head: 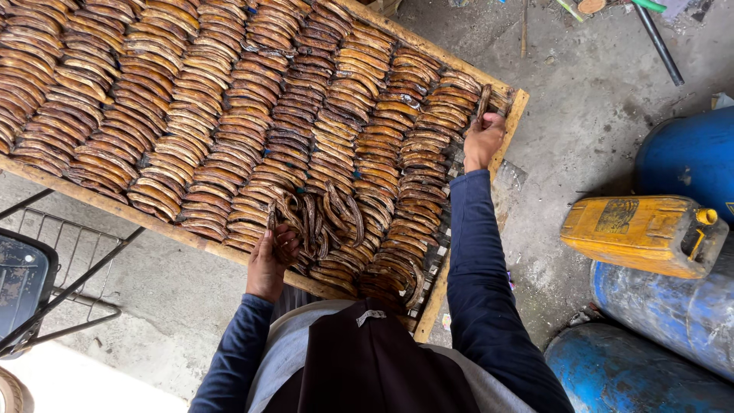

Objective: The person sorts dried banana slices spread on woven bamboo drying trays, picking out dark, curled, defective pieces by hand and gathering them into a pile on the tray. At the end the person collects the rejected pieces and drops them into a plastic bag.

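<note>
where everything is lying

a wooden tray (pixel 428 306) is sitting in front of the person, with rows of dried banana slices (pixel 191 99) lying on it. the left hand (pixel 267 264) is resting at the tray's near edge, touching a loose bunch of slices (pixel 329 222). the right hand (pixel 483 139) is sitting at the far right corner, holding one slice (pixel 483 99). a wire rack (pixel 61 268) is standing to the left below the tray. a jerrycan (pixel 642 233) is lying to the right, between drums (pixel 688 160).
</note>
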### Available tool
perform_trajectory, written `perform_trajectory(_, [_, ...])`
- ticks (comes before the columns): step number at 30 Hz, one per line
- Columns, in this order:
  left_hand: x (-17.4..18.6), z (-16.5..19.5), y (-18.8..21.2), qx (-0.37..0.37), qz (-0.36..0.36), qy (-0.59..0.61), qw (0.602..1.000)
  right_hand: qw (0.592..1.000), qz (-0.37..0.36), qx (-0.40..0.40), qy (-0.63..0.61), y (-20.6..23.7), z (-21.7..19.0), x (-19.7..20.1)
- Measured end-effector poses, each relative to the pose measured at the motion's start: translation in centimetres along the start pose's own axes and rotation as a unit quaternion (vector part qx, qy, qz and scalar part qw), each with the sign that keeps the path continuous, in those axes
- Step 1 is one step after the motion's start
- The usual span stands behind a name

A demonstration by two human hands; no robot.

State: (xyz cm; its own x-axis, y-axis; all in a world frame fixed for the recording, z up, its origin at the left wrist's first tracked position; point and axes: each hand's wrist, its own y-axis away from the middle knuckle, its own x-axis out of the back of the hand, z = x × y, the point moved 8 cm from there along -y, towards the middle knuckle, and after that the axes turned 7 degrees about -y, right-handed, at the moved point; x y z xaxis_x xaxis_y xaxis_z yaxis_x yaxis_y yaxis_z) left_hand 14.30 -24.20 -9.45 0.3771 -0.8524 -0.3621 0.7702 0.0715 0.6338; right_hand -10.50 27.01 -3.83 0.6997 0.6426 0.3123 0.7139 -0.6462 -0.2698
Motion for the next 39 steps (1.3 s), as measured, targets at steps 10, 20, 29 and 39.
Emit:
perform_trajectory(10, [-1.2,0.4,0.2,-0.012,-0.046,0.002,0.999,0.999,-0.008,0.029,0.024,0.4,1.6,2.3])
perform_trajectory(20, [-11.1,1.0,3.1,0.081,-0.31,-0.063,0.945,0.815,-0.545,-0.066,-0.186,22.9,-14.0,-3.0])
perform_trajectory(29, [-12.1,-0.6,3.3,0.089,-0.262,-0.111,0.955,0.789,-0.565,-0.109,-0.217,23.3,-16.2,-1.7])
perform_trajectory(39, [-4.2,-2.7,2.1,0.051,-0.078,-0.08,0.992,0.956,-0.124,-0.084,-0.254,-0.4,-3.5,2.2])
